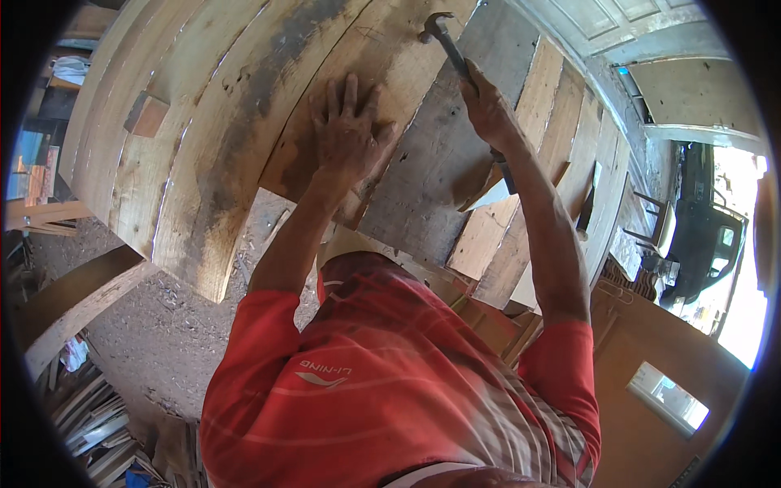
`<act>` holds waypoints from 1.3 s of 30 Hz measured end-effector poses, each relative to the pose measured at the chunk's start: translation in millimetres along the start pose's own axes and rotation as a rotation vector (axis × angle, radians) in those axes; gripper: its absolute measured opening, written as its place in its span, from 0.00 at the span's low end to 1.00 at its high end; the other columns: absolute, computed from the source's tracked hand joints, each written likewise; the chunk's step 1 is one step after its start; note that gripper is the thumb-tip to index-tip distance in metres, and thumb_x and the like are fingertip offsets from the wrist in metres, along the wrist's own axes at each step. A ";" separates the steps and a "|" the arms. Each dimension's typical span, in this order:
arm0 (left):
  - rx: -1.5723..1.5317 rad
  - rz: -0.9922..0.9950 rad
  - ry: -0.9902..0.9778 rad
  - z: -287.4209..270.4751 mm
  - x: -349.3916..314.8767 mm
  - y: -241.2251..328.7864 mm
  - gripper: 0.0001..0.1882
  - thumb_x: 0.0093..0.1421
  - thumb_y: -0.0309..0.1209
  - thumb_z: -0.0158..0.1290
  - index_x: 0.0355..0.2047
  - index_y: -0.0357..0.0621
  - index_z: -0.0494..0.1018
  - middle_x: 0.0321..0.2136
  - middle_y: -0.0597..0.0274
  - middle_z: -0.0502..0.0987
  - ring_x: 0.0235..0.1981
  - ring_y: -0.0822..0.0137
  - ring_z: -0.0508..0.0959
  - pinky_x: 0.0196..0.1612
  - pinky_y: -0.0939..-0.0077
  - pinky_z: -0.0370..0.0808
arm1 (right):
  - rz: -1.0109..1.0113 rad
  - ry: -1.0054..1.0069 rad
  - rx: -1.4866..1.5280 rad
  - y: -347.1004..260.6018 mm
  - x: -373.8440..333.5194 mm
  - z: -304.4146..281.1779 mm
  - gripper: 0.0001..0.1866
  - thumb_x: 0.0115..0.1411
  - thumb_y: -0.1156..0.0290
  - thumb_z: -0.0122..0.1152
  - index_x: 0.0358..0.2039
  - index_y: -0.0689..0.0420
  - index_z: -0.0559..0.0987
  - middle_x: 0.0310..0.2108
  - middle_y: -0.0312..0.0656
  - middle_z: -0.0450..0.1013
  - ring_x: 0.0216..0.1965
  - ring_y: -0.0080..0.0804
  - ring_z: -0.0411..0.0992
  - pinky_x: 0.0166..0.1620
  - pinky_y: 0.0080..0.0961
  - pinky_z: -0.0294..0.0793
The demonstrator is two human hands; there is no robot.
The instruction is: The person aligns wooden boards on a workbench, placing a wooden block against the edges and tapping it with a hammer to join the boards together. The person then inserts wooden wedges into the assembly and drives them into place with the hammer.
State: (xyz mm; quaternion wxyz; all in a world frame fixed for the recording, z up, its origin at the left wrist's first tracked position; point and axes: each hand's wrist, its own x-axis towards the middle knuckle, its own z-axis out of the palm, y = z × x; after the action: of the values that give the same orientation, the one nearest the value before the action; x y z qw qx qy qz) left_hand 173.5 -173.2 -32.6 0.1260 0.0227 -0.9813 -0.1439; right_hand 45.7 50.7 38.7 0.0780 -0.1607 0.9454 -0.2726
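My left hand (348, 134) lies flat on a wide wooden board (390, 61), its fingers spread and nothing in it. To its right, my right hand (490, 114) is wrapped round the handle of a claw hammer (450, 47). The hammer's dark head is at the far end, over the boards. The lower end of its handle shows below my wrist. Under my right forearm, a pale flat piece (493, 195) lies on the planks; its kind I cannot make out. A greyish board (423, 179) runs between my two hands.
More planks (220, 154) lie side by side, with a small wood block (150, 115) on the left ones. A narrow dark-and-light tool (589, 199) lies at right. Scrap wood (98, 423) is piled at lower left. A brown panel (651, 342) stands at lower right.
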 end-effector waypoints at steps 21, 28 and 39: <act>0.002 -0.023 0.032 -10.9 -7.0 -5.9 0.34 0.63 0.50 0.57 0.67 0.58 0.65 0.68 0.47 0.62 0.70 0.39 0.56 0.69 0.33 0.45 | -0.064 0.084 -0.062 6.9 41.6 5.1 0.26 0.72 0.58 0.45 0.68 0.49 0.64 0.46 0.64 0.76 0.48 0.66 0.74 0.51 0.54 0.72; -0.869 -0.622 0.385 -34.5 -161.0 7.3 0.15 0.67 0.35 0.57 0.45 0.37 0.70 0.39 0.58 0.74 0.41 0.65 0.75 0.48 0.68 0.74 | -0.035 0.097 -0.011 20.6 40.1 5.5 0.27 0.72 0.58 0.45 0.69 0.48 0.64 0.49 0.63 0.75 0.50 0.65 0.73 0.53 0.52 0.72; -1.315 -0.983 -0.076 -23.2 -161.5 44.2 0.39 0.65 0.46 0.60 0.64 0.30 0.60 0.57 0.51 0.71 0.55 0.61 0.72 0.59 0.65 0.69 | -0.053 0.107 -0.007 19.6 39.7 -2.4 0.26 0.71 0.58 0.46 0.68 0.49 0.64 0.49 0.63 0.75 0.52 0.65 0.72 0.54 0.51 0.71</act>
State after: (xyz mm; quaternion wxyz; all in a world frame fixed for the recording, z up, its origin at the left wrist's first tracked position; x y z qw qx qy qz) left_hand 335.1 -124.3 -37.2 0.0027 0.3667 -0.5781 -0.7289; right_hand 2.9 53.8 27.7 0.0194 -0.1709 0.9446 -0.2794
